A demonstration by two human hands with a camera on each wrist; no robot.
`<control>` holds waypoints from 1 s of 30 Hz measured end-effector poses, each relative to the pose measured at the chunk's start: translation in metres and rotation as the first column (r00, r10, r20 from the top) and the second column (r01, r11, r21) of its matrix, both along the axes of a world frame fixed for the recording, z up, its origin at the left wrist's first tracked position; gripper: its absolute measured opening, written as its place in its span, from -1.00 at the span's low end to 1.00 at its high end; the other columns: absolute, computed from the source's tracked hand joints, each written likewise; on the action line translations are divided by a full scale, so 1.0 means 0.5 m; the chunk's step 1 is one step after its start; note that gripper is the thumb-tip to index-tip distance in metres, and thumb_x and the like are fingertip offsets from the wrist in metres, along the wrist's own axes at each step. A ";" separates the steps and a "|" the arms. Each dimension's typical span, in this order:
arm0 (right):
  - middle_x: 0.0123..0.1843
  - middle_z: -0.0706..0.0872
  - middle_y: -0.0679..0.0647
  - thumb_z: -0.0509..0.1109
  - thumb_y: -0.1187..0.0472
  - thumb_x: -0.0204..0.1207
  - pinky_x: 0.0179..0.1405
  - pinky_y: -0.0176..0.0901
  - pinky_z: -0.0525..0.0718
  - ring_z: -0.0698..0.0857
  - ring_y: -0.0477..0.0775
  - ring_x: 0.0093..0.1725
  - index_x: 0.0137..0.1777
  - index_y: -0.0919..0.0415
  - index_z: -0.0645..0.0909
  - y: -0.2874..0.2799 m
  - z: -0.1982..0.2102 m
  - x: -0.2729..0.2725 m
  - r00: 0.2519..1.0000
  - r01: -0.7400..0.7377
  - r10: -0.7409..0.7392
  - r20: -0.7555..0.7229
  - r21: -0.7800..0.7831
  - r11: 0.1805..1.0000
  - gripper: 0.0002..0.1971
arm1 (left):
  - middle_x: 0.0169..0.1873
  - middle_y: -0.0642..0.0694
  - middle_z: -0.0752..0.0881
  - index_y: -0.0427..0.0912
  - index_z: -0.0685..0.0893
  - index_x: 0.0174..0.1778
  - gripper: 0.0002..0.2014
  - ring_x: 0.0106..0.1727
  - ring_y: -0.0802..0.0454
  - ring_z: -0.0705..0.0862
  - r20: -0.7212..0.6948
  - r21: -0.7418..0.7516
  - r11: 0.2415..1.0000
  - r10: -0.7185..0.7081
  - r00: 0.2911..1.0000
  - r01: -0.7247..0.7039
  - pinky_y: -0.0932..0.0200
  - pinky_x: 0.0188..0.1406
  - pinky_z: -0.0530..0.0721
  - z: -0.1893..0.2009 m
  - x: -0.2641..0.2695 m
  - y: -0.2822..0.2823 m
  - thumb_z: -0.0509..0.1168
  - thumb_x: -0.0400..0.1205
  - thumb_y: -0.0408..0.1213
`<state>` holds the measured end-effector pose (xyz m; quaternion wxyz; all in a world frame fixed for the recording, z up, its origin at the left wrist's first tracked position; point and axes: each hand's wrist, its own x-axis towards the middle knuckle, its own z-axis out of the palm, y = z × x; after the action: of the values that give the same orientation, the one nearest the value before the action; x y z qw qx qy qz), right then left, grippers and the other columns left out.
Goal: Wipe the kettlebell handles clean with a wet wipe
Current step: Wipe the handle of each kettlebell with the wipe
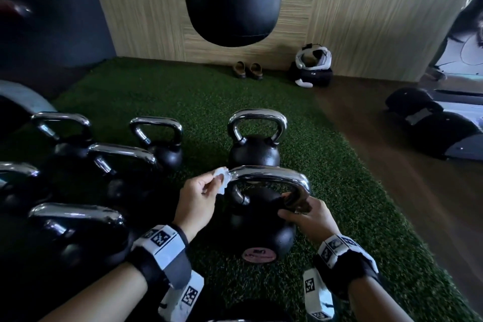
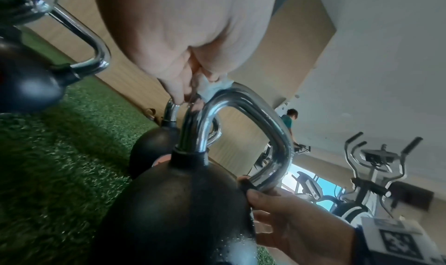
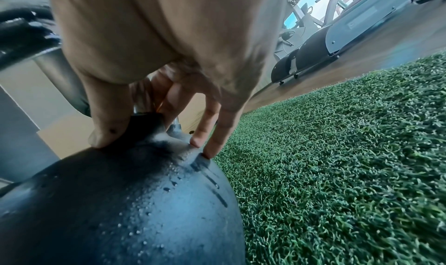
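A black kettlebell [image 1: 258, 227] with a chrome handle [image 1: 269, 178] stands on the green turf just in front of me. My left hand [image 1: 217, 183] pinches a crumpled white wet wipe [image 1: 222, 178] against the handle's upper left corner. The left wrist view shows the wipe [image 2: 213, 87] pressed onto the handle's bend [image 2: 241, 107]. My right hand [image 1: 290, 210] grips the base of the handle's right leg. In the right wrist view its thumb and fingers [image 3: 198, 141] rest on the droplet-covered ball [image 3: 144, 202].
Several more chrome-handled kettlebells stand to the left, and one [image 1: 254, 138] directly behind. A black punching bag [image 1: 232, 0] hangs ahead. Shoes [image 1: 247, 70] and a helmet on a bag [image 1: 312, 65] lie by the wooden wall. An exercise machine [image 1: 431, 123] stands on the wood floor at right.
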<state>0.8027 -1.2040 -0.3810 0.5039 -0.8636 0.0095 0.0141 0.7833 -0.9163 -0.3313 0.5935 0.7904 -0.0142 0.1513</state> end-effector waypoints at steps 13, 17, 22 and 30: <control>-0.10 0.90 -0.15 0.76 -0.20 0.12 0.19 0.07 0.80 0.85 -0.17 -0.03 0.00 -0.08 0.82 0.004 0.016 -0.008 1.000 -0.001 0.000 -0.012 -0.087 0.996 -0.54 | -0.15 -0.08 0.89 -0.04 0.87 -0.10 -0.77 0.00 -0.01 0.84 -0.192 -0.115 0.993 -0.040 0.981 0.018 -0.34 0.22 0.77 -0.124 -0.011 -0.015 0.33 0.79 -0.21; -0.06 0.90 -0.17 0.71 -0.34 -0.01 0.23 0.14 0.79 0.86 -0.15 0.01 0.06 -0.11 0.82 0.001 0.012 -0.008 1.000 -0.010 0.009 -0.015 -0.034 0.999 -0.39 | -0.20 -0.06 0.87 -0.04 0.84 -0.13 -0.79 -0.11 0.08 0.81 -0.202 -0.105 0.994 -0.050 0.978 0.029 -0.19 0.15 0.76 -0.106 -0.026 -0.030 0.34 0.74 -0.12; -0.05 0.91 -0.15 0.73 -0.25 0.03 0.26 0.17 0.78 0.87 -0.12 0.03 0.07 -0.10 0.84 0.006 0.019 -0.016 1.000 -0.022 0.022 0.005 0.033 0.999 -0.43 | -0.34 0.16 0.86 -0.01 0.81 -0.27 -0.73 -0.29 0.31 0.80 -0.068 0.097 0.995 0.020 0.997 -0.014 0.42 -0.26 0.65 -0.094 -0.032 -0.032 0.43 0.70 0.01; -0.16 0.90 -0.18 0.83 -0.18 -0.01 0.05 -0.10 0.80 0.86 -0.18 -0.09 -0.11 -0.10 0.87 -0.001 0.036 -0.040 0.999 0.031 -0.031 0.009 -0.053 0.998 -0.54 | -0.46 0.27 0.74 0.00 0.81 -0.24 -0.77 -0.29 0.51 0.73 -0.001 0.195 0.976 0.100 0.995 -0.098 0.65 -0.30 0.50 -0.103 -0.011 -0.049 0.41 0.72 -0.06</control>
<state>0.7829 -1.2045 -0.3630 0.4810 -0.8764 0.0212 0.0025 0.7780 -0.9405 -0.3827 0.5050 0.8453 0.0135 0.1742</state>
